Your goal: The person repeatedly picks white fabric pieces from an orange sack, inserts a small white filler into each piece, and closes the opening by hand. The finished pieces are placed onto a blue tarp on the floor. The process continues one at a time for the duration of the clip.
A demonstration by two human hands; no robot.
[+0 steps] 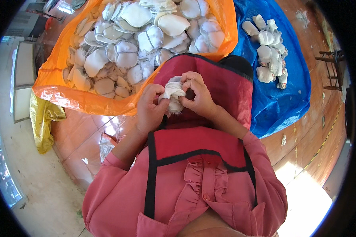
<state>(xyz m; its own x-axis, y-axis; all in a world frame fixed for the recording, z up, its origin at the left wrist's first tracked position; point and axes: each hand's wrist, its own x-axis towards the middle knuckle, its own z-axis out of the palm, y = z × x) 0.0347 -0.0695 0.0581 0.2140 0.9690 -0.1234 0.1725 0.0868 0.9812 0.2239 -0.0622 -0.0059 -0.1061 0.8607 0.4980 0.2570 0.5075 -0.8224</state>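
**White fabric bundle (173, 95) pinched between your left grip (149, 107) and right grip (198, 94)**

Your left grip pinches the bundle's near-left edge between thumb and curled fingers; your right grip pinches its right side the same way. The bundle sits between them, above your lap, over the crimson apron (235, 93) with its black trim. It is soft, folded and twisted, with loose, frayed-looking fibres at its lower end. Your pink blouse (118, 197) has a ruffled front.

Beyond your lap, a crinkled orange plastic sheet (53, 75) holds a heap of flat, rounded pads (174, 24), whitish to cream, some stacked and crossed by a grey band. To your right, a blue plastic sheet (281, 110) carries a cluster of plump white rolls (275, 51).

Glossy reddish-brown tiles (77, 136) make up the floor, bright with sunlight at lower right. At far left, a yellow plastic sack (43, 118) rests by a pale wall (47, 177) with a window (4, 173); at far right stands a dark wooden frame (331, 59).
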